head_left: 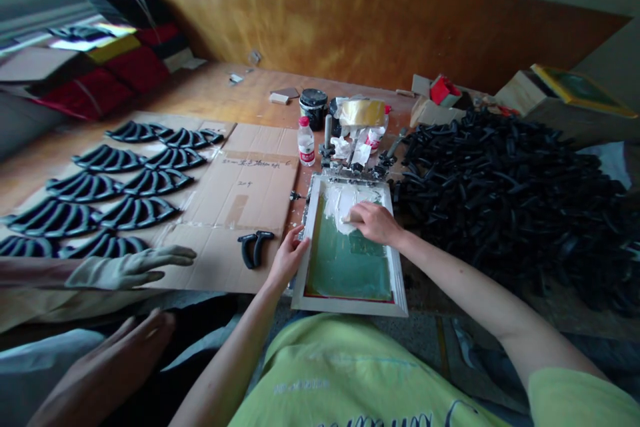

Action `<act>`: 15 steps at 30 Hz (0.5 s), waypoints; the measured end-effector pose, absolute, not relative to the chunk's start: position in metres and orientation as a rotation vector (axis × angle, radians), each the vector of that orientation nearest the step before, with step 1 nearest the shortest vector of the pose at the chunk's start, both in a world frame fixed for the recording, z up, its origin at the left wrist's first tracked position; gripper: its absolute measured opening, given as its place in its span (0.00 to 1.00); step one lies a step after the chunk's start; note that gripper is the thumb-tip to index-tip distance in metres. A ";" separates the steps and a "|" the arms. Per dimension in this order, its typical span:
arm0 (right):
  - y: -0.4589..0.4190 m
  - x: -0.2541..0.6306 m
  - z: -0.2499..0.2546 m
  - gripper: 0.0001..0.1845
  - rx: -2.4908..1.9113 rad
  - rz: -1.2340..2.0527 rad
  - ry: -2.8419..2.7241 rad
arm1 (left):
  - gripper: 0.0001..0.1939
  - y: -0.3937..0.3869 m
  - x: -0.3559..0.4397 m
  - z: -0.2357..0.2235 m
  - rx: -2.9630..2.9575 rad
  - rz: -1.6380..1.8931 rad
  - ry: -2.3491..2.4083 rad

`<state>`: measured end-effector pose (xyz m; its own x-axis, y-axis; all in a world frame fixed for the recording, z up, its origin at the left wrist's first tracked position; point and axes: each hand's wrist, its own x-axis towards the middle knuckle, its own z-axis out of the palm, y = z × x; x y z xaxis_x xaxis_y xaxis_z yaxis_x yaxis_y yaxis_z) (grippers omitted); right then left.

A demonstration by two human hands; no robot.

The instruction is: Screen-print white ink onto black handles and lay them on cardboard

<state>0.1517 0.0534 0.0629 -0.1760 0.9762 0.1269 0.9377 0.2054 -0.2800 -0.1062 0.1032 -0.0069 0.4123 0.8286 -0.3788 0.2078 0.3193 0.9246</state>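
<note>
A screen-printing frame (pixel 399 273) with a green mesh lies in front of me, white ink (pixel 340 203) smeared over its far part. My right hand (pixel 377 222) is closed around a small scraper (pixel 351 217), pressed to the mesh at the edge of the ink. At the frame's left side, my left hand (pixel 289 255) has its thumb and fingers at the rim and seems to grip it; its fingertips are partly hidden. Two black curved handles (pixel 256 248) lie on the cardboard (pixel 255 180) left of that hand. Metal hinge clamps (pixel 353 173) hold the frame's far end.
At left, a co-worker's gloved hand (pixel 130 268) and bare hand (pixel 120 363) are near rows of black handles (pixel 117 157). A large heap of black handles (pixel 500 200) stands at right. Behind the frame are a red-capped bottle (pixel 306 143) and a black tub (pixel 313 107).
</note>
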 end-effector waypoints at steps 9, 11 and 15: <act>0.098 0.249 0.108 0.24 -2.110 -0.010 -1.503 | 0.31 0.132 -0.094 0.071 1.181 0.687 0.983; 0.074 0.274 0.095 0.16 -2.196 -0.066 -1.228 | 0.29 0.148 -0.079 0.091 1.188 0.836 0.888; 0.034 0.266 0.037 0.09 -2.337 0.241 -1.186 | 0.25 0.170 -0.046 0.119 1.094 1.031 0.817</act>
